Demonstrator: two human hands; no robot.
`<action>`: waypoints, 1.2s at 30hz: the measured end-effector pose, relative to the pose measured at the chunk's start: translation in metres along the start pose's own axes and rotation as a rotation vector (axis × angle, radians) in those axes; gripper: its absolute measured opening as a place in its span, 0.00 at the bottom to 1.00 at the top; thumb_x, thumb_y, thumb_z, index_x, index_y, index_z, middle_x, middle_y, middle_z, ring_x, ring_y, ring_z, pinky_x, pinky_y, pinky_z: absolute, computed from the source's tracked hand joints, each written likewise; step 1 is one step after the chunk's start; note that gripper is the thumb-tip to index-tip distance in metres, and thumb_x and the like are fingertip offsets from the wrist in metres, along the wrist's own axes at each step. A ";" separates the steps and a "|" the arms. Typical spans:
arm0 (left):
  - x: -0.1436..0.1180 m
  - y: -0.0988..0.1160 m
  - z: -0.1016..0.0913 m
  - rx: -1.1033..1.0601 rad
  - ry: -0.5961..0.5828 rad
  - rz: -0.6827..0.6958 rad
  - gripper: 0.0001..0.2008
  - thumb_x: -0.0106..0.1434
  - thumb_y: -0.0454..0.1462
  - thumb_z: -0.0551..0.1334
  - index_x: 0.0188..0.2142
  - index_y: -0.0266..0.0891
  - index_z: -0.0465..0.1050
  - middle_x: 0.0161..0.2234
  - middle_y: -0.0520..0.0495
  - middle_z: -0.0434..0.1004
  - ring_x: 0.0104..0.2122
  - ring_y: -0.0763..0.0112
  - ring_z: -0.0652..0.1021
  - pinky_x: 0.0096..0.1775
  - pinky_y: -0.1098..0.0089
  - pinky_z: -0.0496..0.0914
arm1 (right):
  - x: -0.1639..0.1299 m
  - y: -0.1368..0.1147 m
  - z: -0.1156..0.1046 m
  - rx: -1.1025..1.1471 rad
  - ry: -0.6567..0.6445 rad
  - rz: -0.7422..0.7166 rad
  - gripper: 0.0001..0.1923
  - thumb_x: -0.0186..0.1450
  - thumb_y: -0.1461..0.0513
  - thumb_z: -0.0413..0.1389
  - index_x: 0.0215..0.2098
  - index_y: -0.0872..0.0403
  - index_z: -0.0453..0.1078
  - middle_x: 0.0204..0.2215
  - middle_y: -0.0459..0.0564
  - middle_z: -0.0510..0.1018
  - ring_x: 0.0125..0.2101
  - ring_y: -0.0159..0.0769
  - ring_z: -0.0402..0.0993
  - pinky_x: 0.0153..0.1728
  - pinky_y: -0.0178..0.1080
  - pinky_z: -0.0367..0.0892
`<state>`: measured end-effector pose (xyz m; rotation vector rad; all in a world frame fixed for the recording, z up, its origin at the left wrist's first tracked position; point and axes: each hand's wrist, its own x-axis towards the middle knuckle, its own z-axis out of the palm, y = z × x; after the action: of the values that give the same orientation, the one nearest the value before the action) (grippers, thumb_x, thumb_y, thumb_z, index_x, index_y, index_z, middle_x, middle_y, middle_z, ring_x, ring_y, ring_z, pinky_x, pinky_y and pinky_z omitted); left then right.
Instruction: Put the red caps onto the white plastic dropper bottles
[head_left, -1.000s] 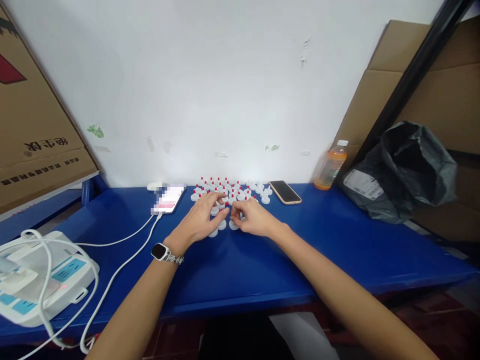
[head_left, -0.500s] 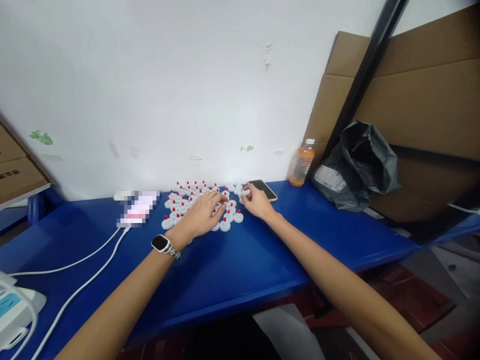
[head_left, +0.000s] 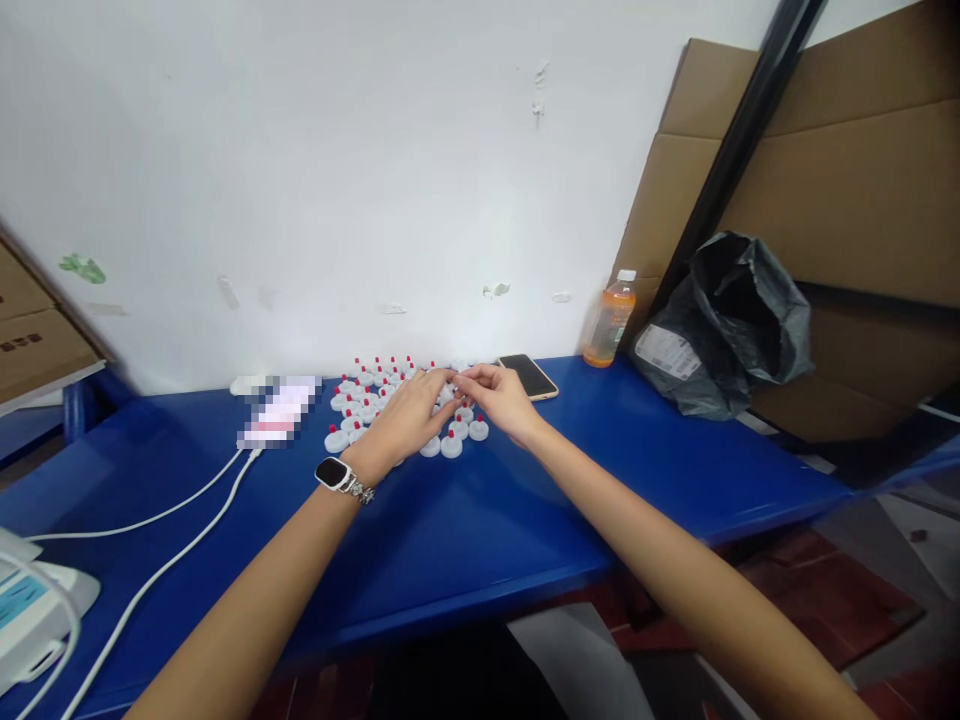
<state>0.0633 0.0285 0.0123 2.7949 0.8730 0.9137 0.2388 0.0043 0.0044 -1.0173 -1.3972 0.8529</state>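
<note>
Both hands over the cluster of white caps with red tips (head_left: 365, 405) on the blue table (head_left: 480, 520), near the wall; left hand (head_left: 405, 420) lies palm down, fingers loosely spread on the caps; right hand (head_left: 501, 398) pinches toward the left fingertips, pinched item too small to tell; phone (head_left: 528, 376) just beside the right hand; orange bottle (head_left: 610, 320) and black bag (head_left: 731, 330) further right.

Blue tabletop (head_left: 480, 520), centre of frame: smooth, semi-glossy painted surface. Small caps (head_left: 390, 400), mid-frame: white moulded plastic with red plastic tips. Wristwatch (head_left: 335, 473): glossy dark face, metal link band. Wall (head_left: 337, 150), upper left: matt white paint, chipped in spots. Cardboard sheets (head_left: 847, 160), upper right: matt brown paper board. Bag (head_left: 739, 320), right: thin, crinkled grey plastic film. Bottle (head_left: 611, 320): clear plastic.
</note>
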 end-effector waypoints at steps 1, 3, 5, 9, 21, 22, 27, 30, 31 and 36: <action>-0.006 -0.004 -0.004 -0.009 -0.006 -0.010 0.15 0.71 0.45 0.52 0.51 0.40 0.65 0.47 0.41 0.73 0.46 0.57 0.73 0.49 0.56 0.69 | -0.001 -0.003 0.008 -0.027 -0.007 -0.018 0.15 0.62 0.51 0.58 0.32 0.55 0.72 0.26 0.48 0.79 0.25 0.32 0.71 0.29 0.35 0.66; -0.021 -0.014 -0.012 -0.021 0.012 -0.056 0.15 0.72 0.45 0.50 0.52 0.40 0.64 0.46 0.40 0.73 0.46 0.57 0.74 0.49 0.56 0.69 | -0.002 -0.007 0.022 -0.163 0.006 -0.083 0.14 0.66 0.52 0.54 0.34 0.55 0.72 0.28 0.48 0.79 0.27 0.33 0.71 0.31 0.36 0.65; -0.037 -0.026 -0.020 -0.021 0.038 -0.131 0.16 0.71 0.45 0.51 0.51 0.39 0.64 0.45 0.40 0.73 0.46 0.57 0.74 0.49 0.56 0.69 | -0.003 -0.010 0.034 -0.400 -0.026 -0.179 0.11 0.67 0.57 0.52 0.36 0.55 0.72 0.31 0.48 0.78 0.31 0.34 0.71 0.35 0.37 0.64; -0.062 -0.045 -0.031 -0.052 0.041 -0.269 0.14 0.71 0.46 0.51 0.47 0.40 0.64 0.42 0.42 0.73 0.42 0.59 0.75 0.44 0.58 0.70 | 0.000 -0.012 0.055 -0.993 -0.303 -0.350 0.07 0.65 0.61 0.55 0.34 0.54 0.74 0.36 0.52 0.78 0.42 0.42 0.69 0.46 0.45 0.57; -0.069 -0.049 -0.036 -0.111 0.069 -0.289 0.10 0.70 0.44 0.54 0.41 0.40 0.65 0.40 0.45 0.74 0.40 0.62 0.75 0.44 0.62 0.68 | 0.010 -0.003 0.090 -1.277 -0.492 -0.343 0.07 0.65 0.63 0.54 0.33 0.56 0.75 0.34 0.56 0.80 0.44 0.48 0.68 0.49 0.49 0.52; -0.070 -0.049 -0.036 -0.115 0.069 -0.293 0.10 0.69 0.44 0.54 0.41 0.40 0.65 0.40 0.45 0.74 0.40 0.62 0.75 0.43 0.62 0.68 | 0.009 -0.003 0.087 -1.234 -0.465 -0.342 0.07 0.65 0.63 0.54 0.32 0.56 0.74 0.33 0.56 0.80 0.44 0.47 0.68 0.49 0.49 0.53; -0.069 -0.039 -0.034 -0.172 0.040 -0.300 0.12 0.70 0.47 0.53 0.42 0.41 0.65 0.40 0.45 0.74 0.37 0.63 0.74 0.39 0.64 0.68 | 0.007 -0.003 0.070 -0.601 -0.186 -0.214 0.05 0.64 0.61 0.56 0.35 0.55 0.73 0.31 0.50 0.80 0.35 0.38 0.73 0.38 0.40 0.63; -0.067 -0.031 -0.032 -0.175 0.019 -0.275 0.13 0.71 0.47 0.51 0.42 0.41 0.65 0.37 0.46 0.73 0.36 0.64 0.74 0.38 0.64 0.68 | 0.007 0.001 0.065 -0.162 -0.054 -0.084 0.13 0.62 0.56 0.59 0.40 0.55 0.73 0.30 0.49 0.80 0.32 0.36 0.75 0.33 0.37 0.66; -0.066 -0.028 -0.030 -0.168 0.016 -0.263 0.13 0.71 0.47 0.51 0.43 0.41 0.65 0.37 0.47 0.72 0.36 0.63 0.73 0.39 0.63 0.68 | 0.006 0.003 0.065 -0.060 -0.030 -0.049 0.15 0.61 0.54 0.60 0.41 0.55 0.73 0.30 0.49 0.80 0.32 0.36 0.75 0.32 0.37 0.66; -0.064 -0.022 -0.026 -0.126 0.023 -0.228 0.12 0.71 0.46 0.51 0.43 0.40 0.65 0.37 0.46 0.72 0.37 0.63 0.73 0.40 0.62 0.67 | 0.002 0.004 0.075 0.170 0.055 -0.005 0.16 0.54 0.52 0.66 0.32 0.55 0.73 0.30 0.48 0.78 0.30 0.34 0.72 0.33 0.36 0.66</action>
<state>-0.0044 0.0099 -0.0054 2.5202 1.0707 0.9301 0.1649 0.0121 -0.0049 -0.9001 -1.2572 0.9173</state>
